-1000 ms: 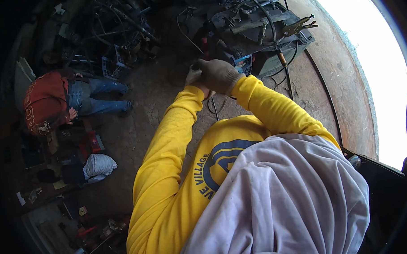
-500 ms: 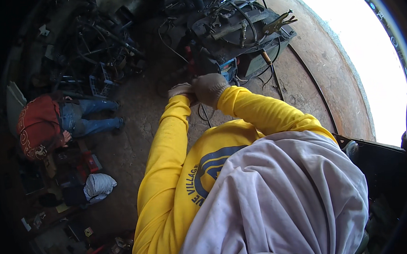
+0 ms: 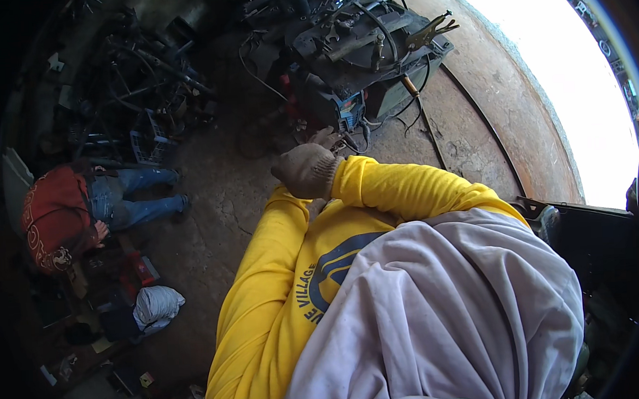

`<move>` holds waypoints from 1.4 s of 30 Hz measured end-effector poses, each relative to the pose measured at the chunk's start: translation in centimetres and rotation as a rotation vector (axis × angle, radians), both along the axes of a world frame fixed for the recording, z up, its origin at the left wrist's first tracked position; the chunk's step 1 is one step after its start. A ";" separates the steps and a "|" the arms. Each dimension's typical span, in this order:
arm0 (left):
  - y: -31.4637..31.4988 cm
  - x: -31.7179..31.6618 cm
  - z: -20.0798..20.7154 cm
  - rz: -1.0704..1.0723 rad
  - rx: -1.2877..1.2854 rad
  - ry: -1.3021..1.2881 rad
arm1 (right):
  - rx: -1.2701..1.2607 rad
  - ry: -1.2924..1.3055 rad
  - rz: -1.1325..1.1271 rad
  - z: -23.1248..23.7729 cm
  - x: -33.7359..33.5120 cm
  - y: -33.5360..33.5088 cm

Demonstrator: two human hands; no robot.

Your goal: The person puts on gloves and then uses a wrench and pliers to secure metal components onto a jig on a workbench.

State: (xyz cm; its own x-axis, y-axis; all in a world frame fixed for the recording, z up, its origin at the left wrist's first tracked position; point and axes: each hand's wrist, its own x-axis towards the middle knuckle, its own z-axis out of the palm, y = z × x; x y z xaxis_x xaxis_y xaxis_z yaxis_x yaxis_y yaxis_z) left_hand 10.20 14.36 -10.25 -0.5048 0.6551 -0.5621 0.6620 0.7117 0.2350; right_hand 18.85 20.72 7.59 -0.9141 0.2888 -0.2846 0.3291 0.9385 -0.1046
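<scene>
My right hand (image 3: 301, 170), in a brown-grey knit glove, lies across my left wrist at the end of the yellow left sleeve (image 3: 261, 233). Its fingers curl down and away, so what they grip at the cuff is hidden. Past the glove, the fingers of my left hand (image 3: 324, 137) show, stretched out and somewhat apart, with no object seen in them. The rest of that hand is covered by the right one. Just beyond the left fingers is a blue-fronted box (image 3: 350, 112) with cables at its side, beneath a cluttered dark worktable (image 3: 314, 48).
Locking pliers (image 3: 430, 32), hoses and metal pieces lie on the worktable. Cables (image 3: 482, 120) run over the floor at right. A person in a red top (image 3: 56, 216) bends over at left. Scrap metal and a crate (image 3: 148, 138) are piled at the far left.
My right hand has moved left and closer to me, over my left wrist. The left hand has shifted right, under it, so its fingers now show beyond the glove.
</scene>
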 end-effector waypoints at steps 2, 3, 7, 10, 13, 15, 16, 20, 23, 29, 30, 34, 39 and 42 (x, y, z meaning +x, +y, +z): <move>1.2 -2.0 0.2 0.015 0.039 0.006 | -0.266 0.015 0.213 -2.9 -1.8 1.8; 1.6 -2.7 0.3 0.022 0.057 0.011 | -0.266 0.015 0.214 -4.1 -2.1 2.2; 4.4 -4.7 -0.7 0.028 0.089 0.015 | -0.060 0.284 0.096 -7.6 -0.6 4.2; 3.6 -4.4 -2.1 0.061 0.057 0.029 | -0.043 0.160 0.109 -9.2 0.3 2.1; 2.5 -2.6 -4.0 0.051 0.050 0.004 | -0.182 0.235 0.088 -7.1 0.6 1.8; 2.4 -0.9 -5.1 0.012 0.057 -0.039 | -0.188 0.121 0.101 -4.7 -0.2 2.4; 2.6 0.5 -5.8 -0.019 0.063 -0.071 | -0.188 0.152 0.049 -4.1 -0.5 2.7; 4.5 4.1 -7.3 -0.097 0.097 -0.186 | -0.306 0.250 -0.111 -5.2 0.2 4.6; 5.8 2.5 -7.8 0.002 0.145 -0.238 | -0.522 0.252 -0.272 -4.3 2.9 6.1; 10.5 4.9 -3.5 0.826 0.479 -0.763 | -0.802 0.057 -0.373 -11.9 9.6 9.1; 11.5 5.1 -3.6 0.945 0.545 -0.853 | -0.924 0.095 -0.418 -12.8 10.3 9.7; 14.0 4.7 -7.4 1.164 0.819 -0.719 | -0.819 0.254 -0.171 -12.7 11.8 12.7; 18.4 10.8 -1.7 1.179 0.662 -0.897 | -0.864 0.250 0.063 -14.8 16.2 18.2; 19.4 12.1 -1.3 1.606 0.848 -0.904 | -1.021 0.222 0.126 -13.8 17.5 20.4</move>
